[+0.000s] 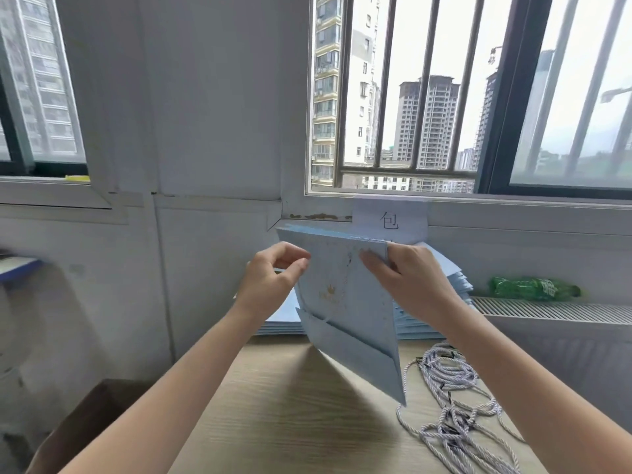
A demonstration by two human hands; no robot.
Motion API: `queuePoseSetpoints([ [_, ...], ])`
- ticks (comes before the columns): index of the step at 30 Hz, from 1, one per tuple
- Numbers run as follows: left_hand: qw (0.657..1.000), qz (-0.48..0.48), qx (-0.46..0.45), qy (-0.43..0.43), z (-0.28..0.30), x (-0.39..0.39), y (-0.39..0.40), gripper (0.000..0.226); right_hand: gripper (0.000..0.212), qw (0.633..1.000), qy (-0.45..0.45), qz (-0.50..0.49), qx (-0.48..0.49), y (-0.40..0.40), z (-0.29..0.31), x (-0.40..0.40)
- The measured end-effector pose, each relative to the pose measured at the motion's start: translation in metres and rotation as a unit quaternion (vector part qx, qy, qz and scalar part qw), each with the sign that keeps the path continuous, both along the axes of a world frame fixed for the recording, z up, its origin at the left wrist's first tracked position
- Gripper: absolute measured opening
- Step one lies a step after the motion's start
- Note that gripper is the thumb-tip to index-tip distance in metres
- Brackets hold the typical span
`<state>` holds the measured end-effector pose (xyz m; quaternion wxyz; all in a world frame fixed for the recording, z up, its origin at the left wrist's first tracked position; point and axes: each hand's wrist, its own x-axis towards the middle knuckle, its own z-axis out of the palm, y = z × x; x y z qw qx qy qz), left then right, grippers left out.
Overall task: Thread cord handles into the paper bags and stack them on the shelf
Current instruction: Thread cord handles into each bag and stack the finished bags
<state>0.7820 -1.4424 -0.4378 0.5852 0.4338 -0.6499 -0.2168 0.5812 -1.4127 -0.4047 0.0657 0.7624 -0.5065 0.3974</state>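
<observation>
Down at the near edge we've got the wooden bench [280, 405], and on its right side a loose tangle of white twisted cords [451, 398] with dark tips. Up above it, we're holding one pale blue paper bag [345, 302] flat and folded, raised off the bench between both hands, its top edge up near the windowsill and its folded bottom hanging down toward us at a tilt. A small gold crown mark shows on its face. Our left hand [270, 282] sits at the bag's upper left edge, fingers [290, 265] curled and thumb pinching the paper there. Our right hand [407, 282] grips the upper right corner, fingers laid across the front of the bag. Behind the bag, a stack of more flat blue bags [441, 313] rests on the bench against the wall. Further right, a green plastic bottle [533, 288] lies on its side atop the white radiator [554, 313]. A paper label [390, 218] is stuck below the window.
</observation>
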Motion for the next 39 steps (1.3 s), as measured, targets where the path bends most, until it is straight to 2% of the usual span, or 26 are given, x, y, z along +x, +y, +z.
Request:
queuePoseSetpoints([
  [2, 0.998, 0.058, 0.012, 0.02, -0.006, 0.007, -0.006, 0.012, 0.05, 0.998, -0.049, 0.043, 0.009, -0.001, 0.0, -0.002],
  [4, 0.993, 0.104, 0.032, 0.042, -0.011, 0.013, -0.011, 0.036, 0.047, 0.99, -0.111, 0.075, 0.035, 0.0, 0.001, -0.005],
  [5, 0.991, 0.102, 0.048, 0.07, -0.011, 0.015, -0.011, 0.049, 0.045, 0.983, -0.149, 0.095, 0.055, 0.0, 0.001, -0.006],
  [7, 0.983, 0.038, 0.092, 0.155, -0.007, 0.02, -0.011, 0.065, 0.043, 0.954, -0.236, 0.152, 0.108, -0.002, -0.001, -0.009],
  [8, 0.975, -0.013, 0.118, 0.188, -0.006, 0.022, -0.01, 0.063, 0.043, 0.935, -0.278, 0.176, 0.131, -0.005, -0.003, -0.011],
  [10, 0.964, -0.096, 0.147, 0.199, -0.007, 0.026, -0.009, 0.046, 0.045, 0.909, -0.336, 0.188, 0.161, -0.012, -0.012, -0.015],
  [12, 0.961, -0.109, 0.157, 0.201, -0.014, 0.027, -0.009, 0.021, 0.05, 0.89, -0.371, 0.17, 0.202, -0.023, -0.03, -0.019],
  [13, 0.958, -0.103, 0.174, 0.206, -0.021, 0.028, -0.011, 0.017, 0.048, 0.879, -0.386, 0.163, 0.225, -0.029, -0.042, -0.021],
  [15, 0.944, -0.099, 0.245, 0.2, -0.041, 0.027, -0.015, 0.032, 0.031, 0.869, -0.404, 0.132, 0.252, -0.04, -0.074, -0.023],
  [17, 0.939, -0.055, 0.327, 0.095, -0.069, 0.024, -0.017, 0.043, 0.029, 0.893, -0.357, 0.037, 0.271, -0.052, -0.11, -0.028],
  [19, 0.931, 0.021, 0.353, -0.09, -0.098, 0.023, -0.017, 0.035, 0.03, 0.924, -0.215, -0.087, 0.305, -0.059, -0.141, -0.035],
  [21, 0.879, 0.085, 0.328, -0.335, -0.115, 0.025, -0.016, 0.036, 0.033, 0.942, 0.005, -0.171, 0.289, -0.061, -0.159, -0.04],
  [22, 0.85, 0.102, 0.301, -0.421, -0.119, 0.024, -0.017, 0.037, 0.038, 0.944, 0.089, -0.183, 0.26, -0.061, -0.163, -0.04],
  [23, 0.837, 0.108, 0.273, -0.463, -0.119, 0.022, -0.018, 0.037, 0.042, 0.95, 0.126, -0.171, 0.228, -0.06, -0.162, -0.037],
  [27, 0.858, 0.047, 0.176, -0.48, -0.118, -0.008, -0.028, 0.047, 0.042, 0.969, 0.154, -0.055, 0.183, -0.059, -0.157, -0.004],
  [29, 0.849, 0.026, 0.145, -0.508, -0.126, -0.023, -0.03, 0.05, 0.043, 0.964, 0.175, -0.025, 0.2, -0.062, -0.165, 0.012],
  [34, 0.828, 0.012, 0.144, -0.541, -0.16, -0.026, -0.036, 0.057, 0.056, 0.931, 0.231, -0.008, 0.281, -0.069, -0.192, 0.022],
  [39, 0.819, 0.001, 0.163, -0.55, -0.169, -0.028, -0.046, 0.059, 0.095, 0.932, 0.238, -0.006, 0.275, -0.077, -0.201, 0.024],
])
